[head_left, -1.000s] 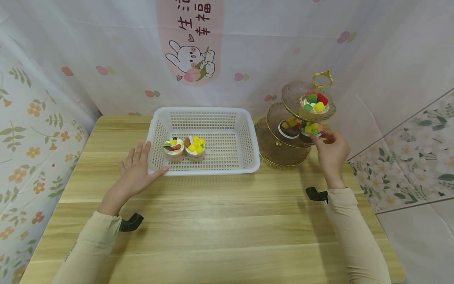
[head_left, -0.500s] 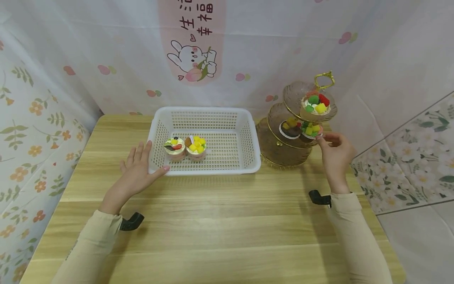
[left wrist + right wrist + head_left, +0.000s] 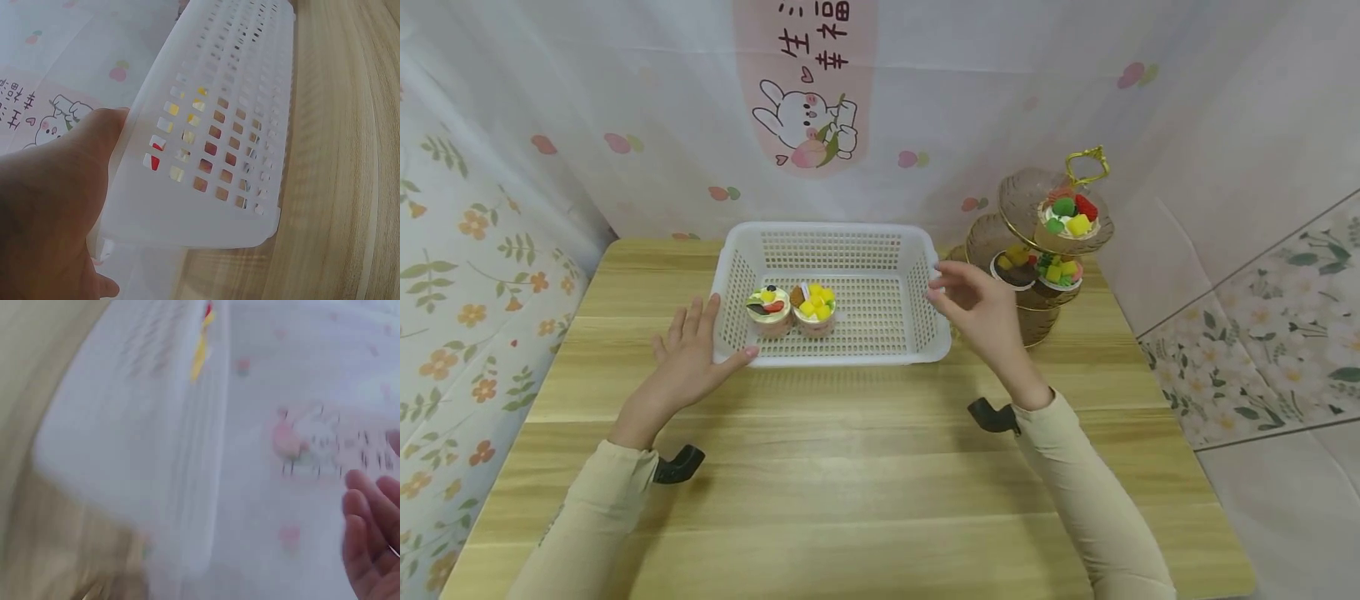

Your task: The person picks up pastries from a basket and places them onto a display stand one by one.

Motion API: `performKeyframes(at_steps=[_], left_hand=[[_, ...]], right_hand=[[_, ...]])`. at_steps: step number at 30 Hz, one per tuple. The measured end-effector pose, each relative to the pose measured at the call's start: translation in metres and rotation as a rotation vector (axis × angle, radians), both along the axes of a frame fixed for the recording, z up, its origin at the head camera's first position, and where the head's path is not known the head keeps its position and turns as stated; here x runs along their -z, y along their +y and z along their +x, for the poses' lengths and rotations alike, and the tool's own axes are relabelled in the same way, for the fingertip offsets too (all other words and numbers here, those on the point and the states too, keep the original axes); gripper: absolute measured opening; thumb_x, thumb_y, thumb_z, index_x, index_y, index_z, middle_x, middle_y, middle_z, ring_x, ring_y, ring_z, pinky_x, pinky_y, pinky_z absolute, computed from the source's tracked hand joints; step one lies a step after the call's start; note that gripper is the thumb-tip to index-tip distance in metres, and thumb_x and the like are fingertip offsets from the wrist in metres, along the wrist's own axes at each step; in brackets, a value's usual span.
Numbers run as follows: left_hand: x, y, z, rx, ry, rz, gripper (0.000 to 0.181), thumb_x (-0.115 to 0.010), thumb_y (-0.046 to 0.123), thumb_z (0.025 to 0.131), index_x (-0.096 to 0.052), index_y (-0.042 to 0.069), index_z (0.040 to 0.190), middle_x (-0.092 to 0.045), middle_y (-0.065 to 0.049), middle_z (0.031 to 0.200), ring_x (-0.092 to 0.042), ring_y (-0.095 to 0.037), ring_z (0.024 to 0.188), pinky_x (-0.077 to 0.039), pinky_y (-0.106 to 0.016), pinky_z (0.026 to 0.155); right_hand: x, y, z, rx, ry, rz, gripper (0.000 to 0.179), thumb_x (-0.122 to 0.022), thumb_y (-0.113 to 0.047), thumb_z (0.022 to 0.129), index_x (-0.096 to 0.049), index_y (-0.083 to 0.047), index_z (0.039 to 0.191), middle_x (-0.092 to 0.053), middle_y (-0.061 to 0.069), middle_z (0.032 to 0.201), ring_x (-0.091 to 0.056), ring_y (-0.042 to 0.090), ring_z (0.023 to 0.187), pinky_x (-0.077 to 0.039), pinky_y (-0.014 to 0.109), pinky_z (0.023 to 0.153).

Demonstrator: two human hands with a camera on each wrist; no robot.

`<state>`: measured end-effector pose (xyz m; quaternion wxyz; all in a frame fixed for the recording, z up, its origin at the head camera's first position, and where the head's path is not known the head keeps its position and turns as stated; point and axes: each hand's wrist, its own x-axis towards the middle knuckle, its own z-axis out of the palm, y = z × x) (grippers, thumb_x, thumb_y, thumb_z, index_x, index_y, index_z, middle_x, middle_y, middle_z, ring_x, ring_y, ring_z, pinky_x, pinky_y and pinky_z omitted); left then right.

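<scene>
My left hand rests at the front left corner of a white plastic basket, fingers spread along the side and thumb on the front rim. In the left wrist view this hand lies against the basket's rim. Inside the basket, towards the left, stand two toy dessert cups: one with cream and red and dark fruit pieces, one with yellow cubes. My right hand hovers by the basket's right rim with thumb and fingers apart, holding nothing. The right wrist view is blurred; fingers show there.
Right of the basket stands a tiered stand with gold rims, partly behind my right hand. Its top tier bears a fruit-topped cup; the middle tier bears a dark cup and a fruit-topped one. A patterned curtain hangs behind the table.
My right hand has let go of the fruit-topped cup on the middle tier and moved left to the basket's right end. My left hand has stayed on the basket.
</scene>
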<state>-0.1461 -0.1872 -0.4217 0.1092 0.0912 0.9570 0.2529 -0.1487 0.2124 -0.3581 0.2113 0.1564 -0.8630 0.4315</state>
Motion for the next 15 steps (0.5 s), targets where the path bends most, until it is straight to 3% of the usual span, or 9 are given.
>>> performKeyframes(at_steps=[3,7,11,15], left_hand=[[0.000,0.000,-0.001,0.000,0.000,-0.005,0.108,-0.050,0.069,0.091,0.010,0.012,0.159,0.013,-0.026,0.164,0.007,-0.057,0.148,0.001,-0.086,0.102],[-0.001,-0.001,-0.001,0.000,-0.001,-0.007,0.108,-0.050,0.069,0.091,0.011,0.012,0.159,0.014,-0.026,0.164,0.008,-0.057,0.149,0.001,-0.087,0.102],[-0.001,-0.001,0.000,-0.002,0.003,-0.009,0.107,-0.050,0.069,0.091,0.011,0.012,0.159,0.014,-0.026,0.164,0.009,-0.057,0.149,0.001,-0.087,0.102],[-0.001,0.000,0.001,-0.002,0.001,-0.012,0.107,-0.050,0.069,0.091,0.010,0.012,0.159,0.013,-0.026,0.164,0.010,-0.057,0.148,0.001,-0.087,0.102]], right_hand=[[-0.004,-0.035,-0.025,-0.119,-0.107,0.029,0.047,-0.079,-0.020,0.085,-0.065,-0.013,0.130,-0.075,0.008,0.113,-0.068,0.019,0.096,-0.055,0.031,0.081],[-0.002,-0.072,-0.064,-0.254,-0.269,0.124,0.061,-0.079,-0.030,0.085,-0.056,-0.018,0.141,-0.065,0.006,0.134,-0.060,0.026,0.117,-0.051,0.042,0.095],[0.013,-0.094,-0.096,-0.368,-0.452,0.284,0.069,-0.079,-0.030,0.084,-0.050,-0.020,0.146,-0.054,0.005,0.148,-0.052,0.027,0.131,-0.046,0.043,0.107],[0.029,-0.101,-0.115,-0.447,-0.614,0.380,0.072,-0.080,-0.021,0.084,-0.048,-0.018,0.148,-0.049,0.002,0.153,-0.047,0.029,0.138,-0.042,0.047,0.112]])
